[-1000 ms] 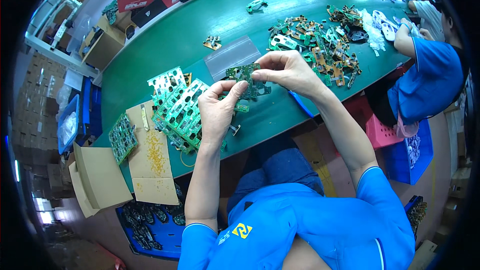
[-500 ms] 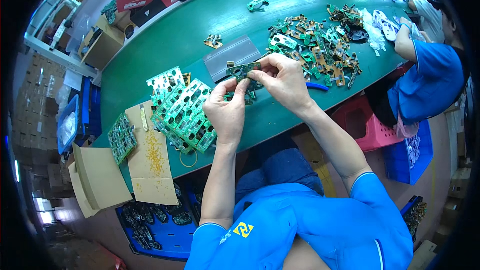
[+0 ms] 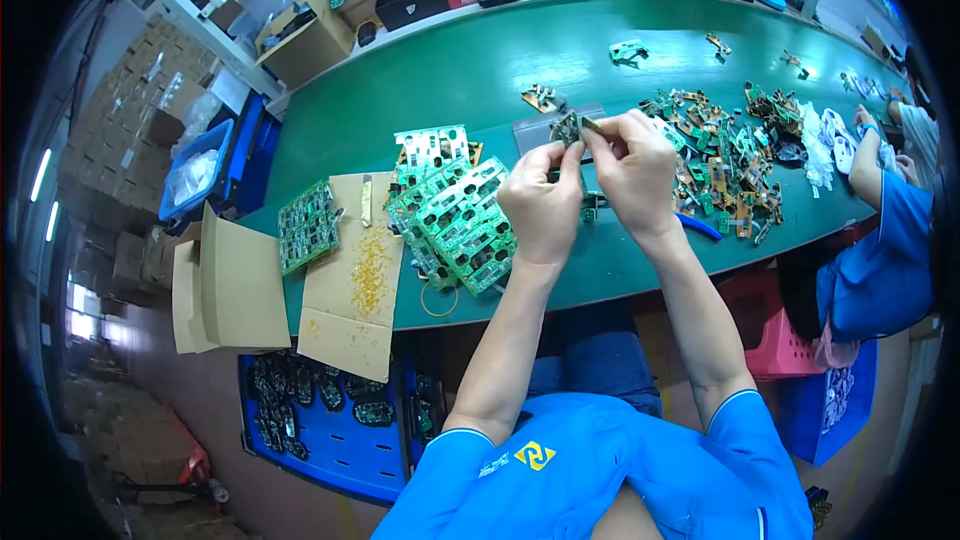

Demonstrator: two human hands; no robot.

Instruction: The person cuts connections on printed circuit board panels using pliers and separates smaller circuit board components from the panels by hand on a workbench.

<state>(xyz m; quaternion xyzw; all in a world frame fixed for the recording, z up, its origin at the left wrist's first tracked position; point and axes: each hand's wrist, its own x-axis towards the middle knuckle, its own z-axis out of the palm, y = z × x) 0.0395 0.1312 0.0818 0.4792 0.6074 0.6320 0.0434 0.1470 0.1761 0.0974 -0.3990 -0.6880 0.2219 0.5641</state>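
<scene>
Both hands are raised over the green table (image 3: 480, 70), pinching one small green circuit board (image 3: 567, 127) between them. My left hand (image 3: 542, 202) grips its left side with thumb and fingers. My right hand (image 3: 634, 170) holds the right side from above. Just left of the hands lies a fanned stack of green circuit board panels (image 3: 452, 210). To the right spreads a heap of small loose boards and parts (image 3: 722, 155).
A flat cardboard sheet (image 3: 352, 275) with yellow bits hangs over the near edge. A single green panel (image 3: 305, 225) lies left. Blue bin (image 3: 330, 420) of boards sits below. Another person in blue (image 3: 885, 240) works at right. Boxes line the far edge.
Both hands have lifted and moved farther out over the table, drawing closer together on the small board.
</scene>
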